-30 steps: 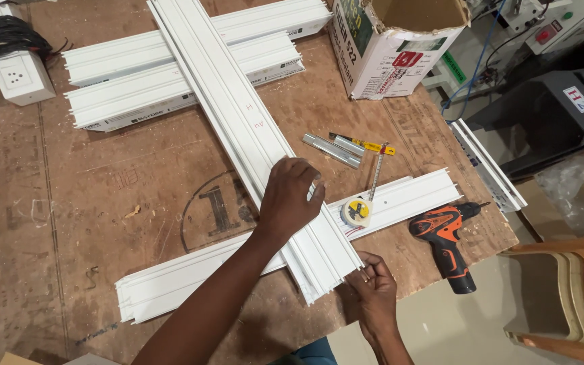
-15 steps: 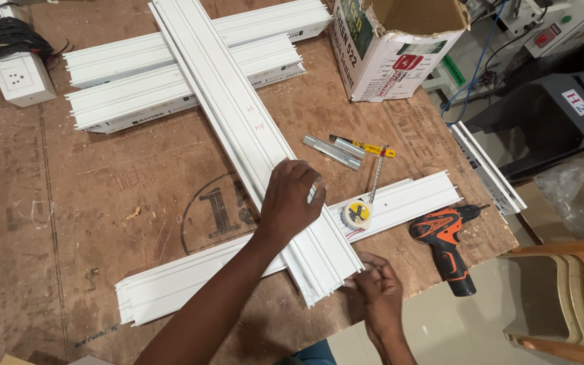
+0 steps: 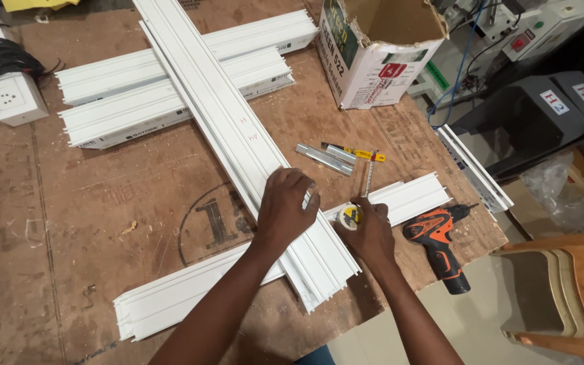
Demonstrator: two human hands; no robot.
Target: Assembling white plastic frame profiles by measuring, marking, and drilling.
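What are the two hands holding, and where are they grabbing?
The right hand grips the round yellow tape measure by its case. The left hand presses flat on the long white plastic channel near its close end, not gripping it.

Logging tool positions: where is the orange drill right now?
In the head view, the orange drill lies at the table's right edge, just right of the right hand.

tape measure (image 3: 350, 215) right of long profile (image 3: 238, 142)
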